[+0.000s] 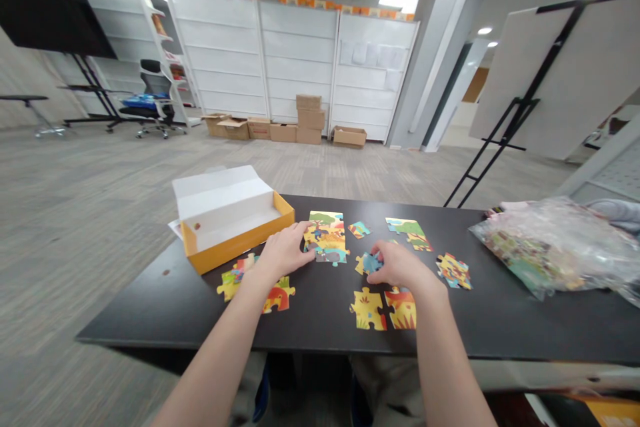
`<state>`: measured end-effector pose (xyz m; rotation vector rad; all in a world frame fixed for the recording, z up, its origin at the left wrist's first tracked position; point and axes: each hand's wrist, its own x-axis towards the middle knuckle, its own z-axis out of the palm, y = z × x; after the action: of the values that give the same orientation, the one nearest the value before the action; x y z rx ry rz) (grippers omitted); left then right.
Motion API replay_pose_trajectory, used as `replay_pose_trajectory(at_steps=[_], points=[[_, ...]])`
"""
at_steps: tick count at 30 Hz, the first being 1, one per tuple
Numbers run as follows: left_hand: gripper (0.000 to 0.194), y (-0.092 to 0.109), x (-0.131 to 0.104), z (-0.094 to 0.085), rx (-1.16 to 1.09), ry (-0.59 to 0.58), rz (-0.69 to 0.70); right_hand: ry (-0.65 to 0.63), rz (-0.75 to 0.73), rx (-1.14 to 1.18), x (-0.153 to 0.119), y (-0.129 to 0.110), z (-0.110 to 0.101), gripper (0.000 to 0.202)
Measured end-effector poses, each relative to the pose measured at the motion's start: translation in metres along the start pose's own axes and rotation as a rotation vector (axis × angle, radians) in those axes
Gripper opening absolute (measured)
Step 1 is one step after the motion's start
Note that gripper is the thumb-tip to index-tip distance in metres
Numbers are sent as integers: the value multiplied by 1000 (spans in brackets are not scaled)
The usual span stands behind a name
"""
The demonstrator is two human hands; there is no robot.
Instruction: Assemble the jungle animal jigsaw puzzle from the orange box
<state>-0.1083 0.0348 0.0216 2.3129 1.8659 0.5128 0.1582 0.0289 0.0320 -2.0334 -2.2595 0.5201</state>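
Observation:
My left hand (pixel 286 251) rests at the left edge of a joined puzzle section (pixel 326 235) with trees and animals. Its thumb and fingers are spread apart, touching that edge. With thumb and fingertips, my right hand (pixel 400 265) pinches a blue and yellow puzzle piece (pixel 370 263), partly hidden by the fingers. Below that hand lie a yellow piece (pixel 369 310) and a red-and-yellow piece (pixel 401 309), partly covered by my forearm. More pieces (pixel 279 295) show beside my left forearm. A small piece (pixel 359 229) lies right of the joined section.
An open yellow box (pixel 240 240) with a white lid stands at the left of the black table (pixel 320 320). A green-and-blue joined strip (pixel 410 232) and several overlapping pieces (pixel 454 271) lie right. Farther right is a clear plastic bag (pixel 555 247) of pieces.

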Motion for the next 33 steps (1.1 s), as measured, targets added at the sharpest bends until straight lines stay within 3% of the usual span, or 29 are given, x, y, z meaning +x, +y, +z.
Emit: replay_pose_trajectory(at_steps=[7, 10, 13, 18, 22, 27, 29, 33], points=[[50, 1, -1, 2, 30, -28, 7, 52, -36, 54, 3, 8, 1, 61], [45, 8, -4, 1, -24, -1, 38, 103, -46, 96, 5, 14, -5, 44], [42, 23, -8, 2, -199, 8, 116, 122, -103, 274, 3, 19, -11, 29], [46, 50, -9, 12, -573, -88, 201, 26, -195, 739, -5, 19, -19, 37], [50, 59, -8, 20, -903, -197, 160, -29, -222, 879, -8, 10, -20, 39], [48, 55, -6, 17, -1006, -244, 126, -31, -278, 896, -5, 3, -18, 40], [45, 52, -5, 11, -1003, -251, 120, 37, -271, 815, -1, 9, -17, 33], [39, 43, -8, 3, -949, -250, 84, 333, 43, 348, 9, 34, -12, 15]])
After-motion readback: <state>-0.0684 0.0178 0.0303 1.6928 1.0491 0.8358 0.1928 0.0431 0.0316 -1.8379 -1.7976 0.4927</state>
